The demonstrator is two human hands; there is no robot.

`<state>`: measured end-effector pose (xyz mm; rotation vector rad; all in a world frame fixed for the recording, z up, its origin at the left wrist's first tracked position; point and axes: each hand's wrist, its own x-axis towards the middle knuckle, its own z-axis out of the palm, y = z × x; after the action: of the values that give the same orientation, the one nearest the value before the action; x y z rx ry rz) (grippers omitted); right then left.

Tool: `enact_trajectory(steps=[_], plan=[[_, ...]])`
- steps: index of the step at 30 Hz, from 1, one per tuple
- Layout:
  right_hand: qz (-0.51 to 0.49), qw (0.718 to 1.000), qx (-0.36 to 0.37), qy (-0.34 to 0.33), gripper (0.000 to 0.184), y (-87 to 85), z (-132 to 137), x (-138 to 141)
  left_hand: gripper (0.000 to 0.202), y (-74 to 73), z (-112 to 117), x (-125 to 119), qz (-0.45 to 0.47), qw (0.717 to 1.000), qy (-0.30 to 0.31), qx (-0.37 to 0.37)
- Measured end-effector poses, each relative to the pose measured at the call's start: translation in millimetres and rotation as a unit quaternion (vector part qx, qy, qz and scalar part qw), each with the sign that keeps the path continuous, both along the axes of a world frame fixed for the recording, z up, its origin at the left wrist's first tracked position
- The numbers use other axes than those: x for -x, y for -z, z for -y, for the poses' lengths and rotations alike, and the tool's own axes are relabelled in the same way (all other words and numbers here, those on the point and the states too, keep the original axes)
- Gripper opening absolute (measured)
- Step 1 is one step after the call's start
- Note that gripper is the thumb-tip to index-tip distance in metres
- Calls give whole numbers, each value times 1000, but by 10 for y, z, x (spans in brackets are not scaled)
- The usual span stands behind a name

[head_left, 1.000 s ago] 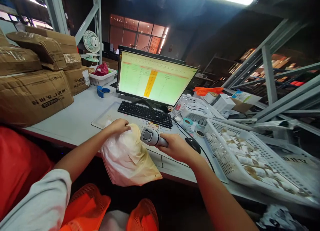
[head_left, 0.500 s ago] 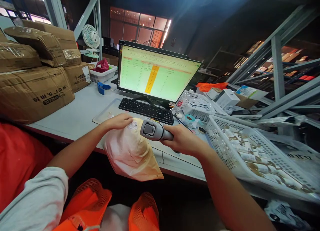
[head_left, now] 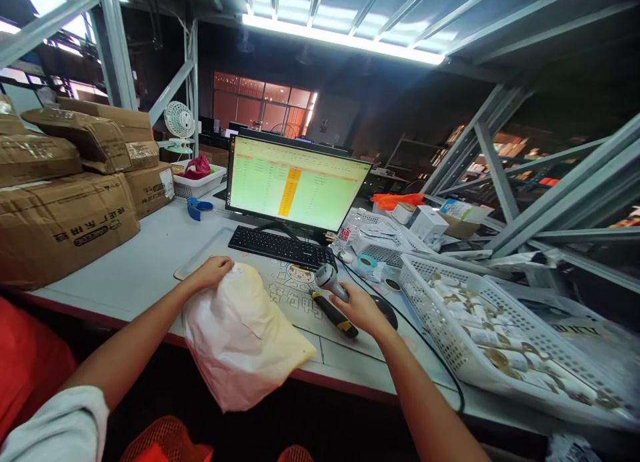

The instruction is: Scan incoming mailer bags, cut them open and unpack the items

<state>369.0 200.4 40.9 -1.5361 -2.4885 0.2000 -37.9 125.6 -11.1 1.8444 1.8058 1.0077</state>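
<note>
Where the left hand (head_left: 210,273) grips, a plastic bag (head_left: 242,339), contents unclear

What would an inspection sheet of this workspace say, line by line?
Surface: white desk with a printed mat.
Job's things: pale plastic bag overhanging the desk's front edge; barcode scanner.
Clutter: black-and-yellow box cutter beside the right hand; basket of rolls; stacked parcels.
Hands: left hand on the bag; right hand gripping the scanner.
Cables: black cable curving past the mouse.
Surroundings: monitor showing a spreadsheet; keyboard; fan; steel racks.
</note>
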Motion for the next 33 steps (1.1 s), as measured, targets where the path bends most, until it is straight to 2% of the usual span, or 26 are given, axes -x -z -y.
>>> enact_trajectory(steps=[3, 6, 8, 11, 14, 18, 23, 33], plan=[[44, 991, -31, 120, 43, 417, -181, -239, 42, 203, 1, 261, 16, 999, -43, -5], [64, 982, -59, 169, 52, 712, -285, -424, 45, 419, 22, 404, 28, 996, -82, -17], [55, 983, -85, 156, 54, 808, -367, -583, 46, 545, 34, 426, 34, 993, -106, -28], [14, 974, -165, 155, 54, 865, -560, -950, 47, 656, 40, 408, 41, 991, -119, -42], [-20, 958, -221, 179, 59, 967, -780, -1363, 48, 672, 41, 387, 68, 990, -115, -47], [-89, 964, -208, 140, 64, 1227, -942, -1663, 50, 659, 44, 377, 95, 987, -124, -37], [-134, 965, -196, 110, 64, 1438, -1004, -1693, 51, 670, 31, 361, 101, 987, -122, -39], [-156, 966, -185, 94, 64, 1582, -1189, -1782, 50, 691, -37, 356, 88, 988, -127, -32]])
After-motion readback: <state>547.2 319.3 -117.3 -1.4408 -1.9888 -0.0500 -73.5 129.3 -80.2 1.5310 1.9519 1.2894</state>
